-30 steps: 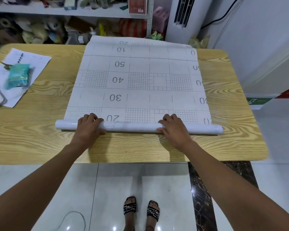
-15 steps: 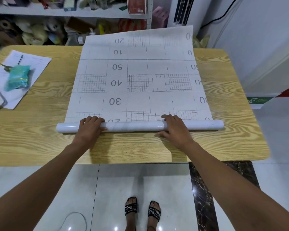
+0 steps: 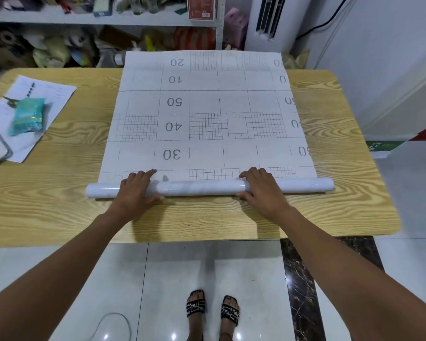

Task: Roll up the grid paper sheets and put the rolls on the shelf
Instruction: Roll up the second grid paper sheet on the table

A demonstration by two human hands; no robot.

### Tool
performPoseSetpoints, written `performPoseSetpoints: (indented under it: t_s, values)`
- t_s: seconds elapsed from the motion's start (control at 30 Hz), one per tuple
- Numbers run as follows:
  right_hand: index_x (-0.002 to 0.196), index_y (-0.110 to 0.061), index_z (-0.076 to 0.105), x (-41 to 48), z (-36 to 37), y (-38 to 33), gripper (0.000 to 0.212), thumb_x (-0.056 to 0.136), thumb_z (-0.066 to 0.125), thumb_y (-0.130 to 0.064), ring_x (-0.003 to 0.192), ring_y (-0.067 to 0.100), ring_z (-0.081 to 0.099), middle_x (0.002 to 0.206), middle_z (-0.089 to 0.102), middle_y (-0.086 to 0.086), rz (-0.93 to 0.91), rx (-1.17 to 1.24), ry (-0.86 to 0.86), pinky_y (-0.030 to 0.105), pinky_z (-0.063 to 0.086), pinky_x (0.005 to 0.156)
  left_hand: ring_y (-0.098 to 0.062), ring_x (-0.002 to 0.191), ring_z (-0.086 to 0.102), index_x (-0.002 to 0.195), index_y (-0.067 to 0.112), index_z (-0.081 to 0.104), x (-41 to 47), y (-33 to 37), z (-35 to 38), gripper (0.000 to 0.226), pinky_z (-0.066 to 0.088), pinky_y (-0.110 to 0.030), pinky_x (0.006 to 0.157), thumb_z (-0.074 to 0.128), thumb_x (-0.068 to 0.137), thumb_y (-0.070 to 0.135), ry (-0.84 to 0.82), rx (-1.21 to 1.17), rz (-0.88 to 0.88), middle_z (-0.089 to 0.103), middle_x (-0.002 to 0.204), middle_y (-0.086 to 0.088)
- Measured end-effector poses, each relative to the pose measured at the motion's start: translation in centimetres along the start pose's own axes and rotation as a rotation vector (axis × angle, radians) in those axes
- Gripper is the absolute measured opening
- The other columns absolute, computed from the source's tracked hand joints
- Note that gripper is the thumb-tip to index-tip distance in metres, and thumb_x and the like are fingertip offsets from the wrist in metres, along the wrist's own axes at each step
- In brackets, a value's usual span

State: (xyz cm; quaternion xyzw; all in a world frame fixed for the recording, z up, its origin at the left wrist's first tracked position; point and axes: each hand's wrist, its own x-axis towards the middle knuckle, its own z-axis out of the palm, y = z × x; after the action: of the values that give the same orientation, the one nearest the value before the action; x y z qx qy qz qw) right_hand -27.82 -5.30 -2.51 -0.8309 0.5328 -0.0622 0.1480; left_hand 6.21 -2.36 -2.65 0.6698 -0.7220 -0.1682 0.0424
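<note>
Grid paper sheet point(image 3: 207, 107), a large pale sheet printed with squares and numbers, lay flat along the middle of the light wood-grain table point(image 3: 59, 198). Its far end reached past the table's far edge, apparently because it was longer than the table. Its near end was wound into a glossy white roll point(image 3: 202, 187) lying across the table, a little back from the table's near edge. The left hand point(image 3: 135, 190) sat over the roll toward the table's left side and the right hand point(image 3: 261, 188) toward its right, well apart, likely so both ends would turn evenly and the roll would not cone. Each hand's fingers point(image 3: 145, 174) lay close together, curved over the top of the roll, with the thumb tucked against its near side. That hold looked suited to keeping the winding tight while pushing it away. Most of the sheet was not yet rolled. The cluttered white metal shelf point(image 3: 108, 19), the roll's destination, stood beyond the table's far edge.
</note>
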Motion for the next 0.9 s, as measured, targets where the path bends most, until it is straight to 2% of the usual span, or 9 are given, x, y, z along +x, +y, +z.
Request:
performPoseSetpoints:
  t_s: [0.13, 0.3, 0.43, 0.5, 0.57, 0.67, 0.73, 0.8, 0.9]
  values:
    - [0.116, -0.009, 0.05, 0.1, -0.3, 0.0, 0.041, 0.088, 0.059, -0.038, 0.1, 0.023, 0.047, 0.115, 0.055, 0.003, 0.006, 0.032, -0.015, 0.034, 0.034, 0.088, -0.034, 0.095, 0.049, 0.119, 0.006, 0.053, -0.4, -0.2, 0.1, 0.075, 0.038, -0.047, 0.082, 0.083, 0.058, 0.036, 0.022, -0.022, 0.049, 0.051, 0.108, -0.019]
    - [0.114, -0.009, 0.052, 0.1, -0.4, 0.0, 0.038, 0.092, 0.053, -0.04, 0.101, 0.022, 0.049, 0.113, 0.057, 0.002, 0.011, 0.006, -0.034, 0.033, 0.034, 0.09, -0.028, 0.08, 0.047, 0.105, 0.007, 0.058, -0.5, -0.5, 0.4, 0.057, 0.039, -0.041, 0.072, 0.086, 0.057, 0.023, 0.045, -0.04, 0.089, 0.047, 0.095, -0.015]
    - [0.113, -0.009, 0.054, 0.2, 0.0, 0.2, 0.033, 0.094, 0.051, -0.035, 0.101, 0.024, 0.048, 0.114, 0.057, 0.003, 0.025, -0.01, -0.012, 0.034, 0.035, 0.089, -0.032, 0.082, 0.046, 0.103, 0.005, 0.063, -0.2, -0.4, 0.1, 0.051, 0.035, -0.039, 0.07, 0.085, 0.059, 0.021, 0.055, 0.008, 0.091, 0.051, 0.092, -0.016]
    - [0.113, -0.01, 0.057, 0.3, 0.1, 0.3, 0.033, 0.095, 0.047, -0.035, 0.102, 0.026, 0.047, 0.114, 0.056, 0.004, 0.029, -0.038, -0.004, 0.035, 0.036, 0.087, -0.034, 0.085, 0.046, 0.104, 0.007, 0.064, -0.1, -0.4, -0.4, 0.047, 0.034, -0.04, 0.071, 0.076, 0.067, 0.033, 0.063, 0.029, 0.115, 0.053, 0.093, -0.016]
    - [0.112, -0.01, 0.059, 0.5, 0.0, 0.2, 0.043, 0.093, 0.037, -0.042, 0.104, 0.028, 0.047, 0.115, 0.055, 0.004, 0.039, -0.048, -0.014, 0.037, 0.038, 0.086, -0.032, 0.085, 0.046, 0.105, 0.008, 0.065, 0.0, -0.6, -0.7, 0.055, 0.032, -0.038, 0.071, 0.055, 0.072, 0.05, 0.048, 0.058, 0.155, 0.054, 0.093, -0.013]
    - [0.117, -0.012, 0.057, 0.4, -0.2, -0.1, 0.061, 0.086, 0.026, -0.056, 0.103, 0.027, 0.046, 0.117, 0.053, 0.004, 0.04, -0.062, -0.029, 0.037, 0.039, 0.086, -0.031, 0.083, 0.046, 0.108, 0.006, 0.064, 0.2, -0.7, -0.9, 0.065, 0.033, -0.037, 0.07, 0.04, 0.074, 0.056, -0.005, 0.079, 0.171, 0.055, 0.092, -0.012]
    - [0.121, -0.013, 0.053, 0.3, -0.1, -0.1, 0.064, 0.084, 0.033, -0.061, 0.101, 0.026, 0.046, 0.117, 0.052, 0.003, 0.03, -0.066, -0.027, 0.037, 0.039, 0.085, -0.032, 0.085, 0.047, 0.117, 0.004, 0.059, 0.3, -0.6, -1.0, 0.064, 0.036, -0.041, 0.071, 0.043, 0.078, 0.052, -0.032, 0.078, 0.163, 0.056, 0.094, -0.013]
    - [0.123, -0.012, 0.05, 0.3, 0.1, -0.1, 0.064, 0.08, 0.051, -0.06, 0.1, 0.024, 0.046, 0.117, 0.051, 0.003, 0.025, -0.045, -0.013, 0.037, 0.039, 0.087, -0.032, 0.09, 0.046, 0.126, 0.004, 0.05, 0.4, -0.2, -1.1, 0.054, 0.035, -0.043, 0.076, 0.057, 0.084, 0.036, -0.019, 0.057, 0.137, 0.056, 0.099, -0.014]
    - [0.117, -0.012, 0.051, 0.4, 0.5, 0.0, 0.066, 0.072, 0.067, -0.058, 0.097, 0.023, 0.046, 0.113, 0.051, 0.002, 0.019, -0.013, 0.013, 0.035, 0.037, 0.085, -0.034, 0.097, 0.046, 0.121, 0.002, 0.05, 0.5, 0.3, -1.1, 0.042, 0.033, -0.043, 0.082, 0.063, 0.083, 0.014, 0.016, -0.035, 0.091, 0.059, 0.102, -0.014]
